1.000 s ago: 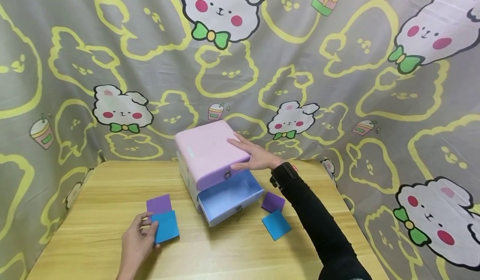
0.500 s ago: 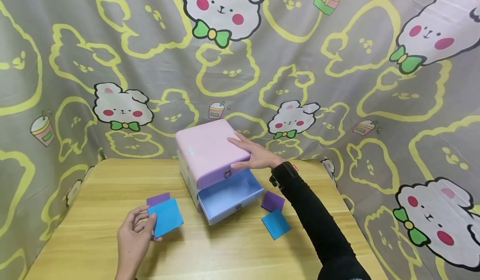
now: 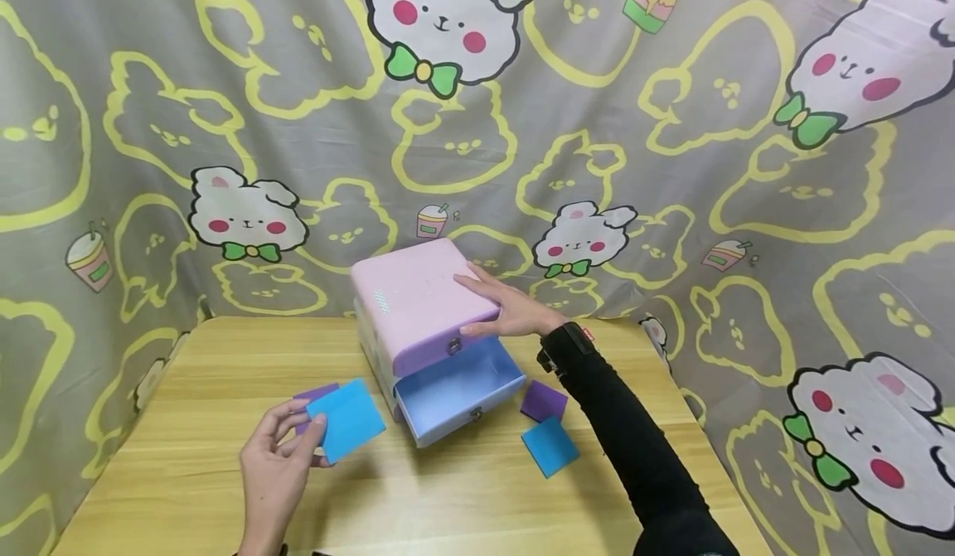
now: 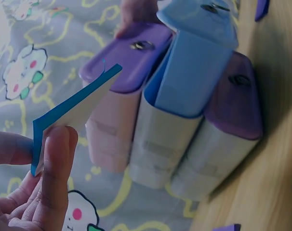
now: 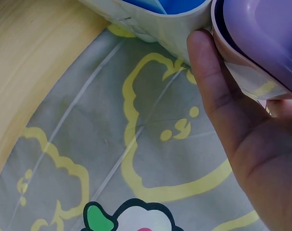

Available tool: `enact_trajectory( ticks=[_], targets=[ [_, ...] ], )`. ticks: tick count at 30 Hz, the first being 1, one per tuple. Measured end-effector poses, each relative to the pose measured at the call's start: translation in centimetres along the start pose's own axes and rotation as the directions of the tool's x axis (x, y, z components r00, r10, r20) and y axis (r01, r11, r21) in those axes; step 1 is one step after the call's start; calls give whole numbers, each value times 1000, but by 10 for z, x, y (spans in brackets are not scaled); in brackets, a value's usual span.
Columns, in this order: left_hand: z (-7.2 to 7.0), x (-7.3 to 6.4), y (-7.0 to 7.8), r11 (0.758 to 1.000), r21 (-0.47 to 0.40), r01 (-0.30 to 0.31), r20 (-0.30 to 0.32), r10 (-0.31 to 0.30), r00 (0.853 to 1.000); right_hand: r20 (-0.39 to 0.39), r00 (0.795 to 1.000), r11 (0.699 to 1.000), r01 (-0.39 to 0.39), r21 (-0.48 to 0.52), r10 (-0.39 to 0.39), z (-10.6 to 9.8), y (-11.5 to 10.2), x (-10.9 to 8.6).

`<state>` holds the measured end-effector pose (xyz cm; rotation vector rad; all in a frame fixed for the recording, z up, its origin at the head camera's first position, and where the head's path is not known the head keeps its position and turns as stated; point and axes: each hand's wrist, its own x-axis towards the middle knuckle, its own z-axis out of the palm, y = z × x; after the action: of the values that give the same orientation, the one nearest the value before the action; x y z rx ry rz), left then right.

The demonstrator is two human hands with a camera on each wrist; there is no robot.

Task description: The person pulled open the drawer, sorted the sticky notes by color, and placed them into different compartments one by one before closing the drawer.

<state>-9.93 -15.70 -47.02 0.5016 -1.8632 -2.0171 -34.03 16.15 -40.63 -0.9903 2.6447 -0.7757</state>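
My left hand [image 3: 278,448] pinches a square blue sticky note pad [image 3: 349,419] by its left edge, raised over the table. In the left wrist view the pad's pale underside faces the thumb, and a thin blue sheet curls off its edge. Behind that hand a purple pad [image 3: 319,391] lies partly covered. My right hand [image 3: 515,309] rests with extended fingers on the top right edge of a small pink drawer box [image 3: 418,299]. The box's light blue middle drawer [image 3: 440,403] is pulled out, and its visible inside holds nothing.
Right of the drawer, a second purple pad [image 3: 543,400] and a second blue pad [image 3: 550,447] lie overlapping on the wooden table [image 3: 448,506]. A patterned grey curtain [image 3: 462,150] stands behind the table and along both sides.
My left hand has lifted the blue pad off the table and carried it slightly right and up, tilting it. The right hand and the drawer box have stayed in place.
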Motion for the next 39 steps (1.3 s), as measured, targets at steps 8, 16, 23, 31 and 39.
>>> enact_trajectory(
  ticks=[8, 16, 23, 31, 39],
  targets=[
    [17, -4, 8, 999, -34, -41, 23, 42, 999, 2, 1000, 1000, -14, 17, 14, 0, 1, -2],
    [30, -7, 11, 994, -61, -91, 82, 96, 992, -3, 1000, 1000, -11, 3, 11, -1, 2, 0],
    [42, -11, 10, 991, -91, -96, 114, 106, 988, -2, 1000, 1000, -12, 3, 12, 1, 4, 1],
    [57, -11, 6, 988, -95, -124, 134, 136, 982, 3, 1000, 1000, -28, 7, 28, 1, 3, 1],
    [71, -11, 1, 981, -66, -181, 146, 189, 971, -3, 1000, 1000, -20, 12, 20, 0, 3, 0]
  ],
)
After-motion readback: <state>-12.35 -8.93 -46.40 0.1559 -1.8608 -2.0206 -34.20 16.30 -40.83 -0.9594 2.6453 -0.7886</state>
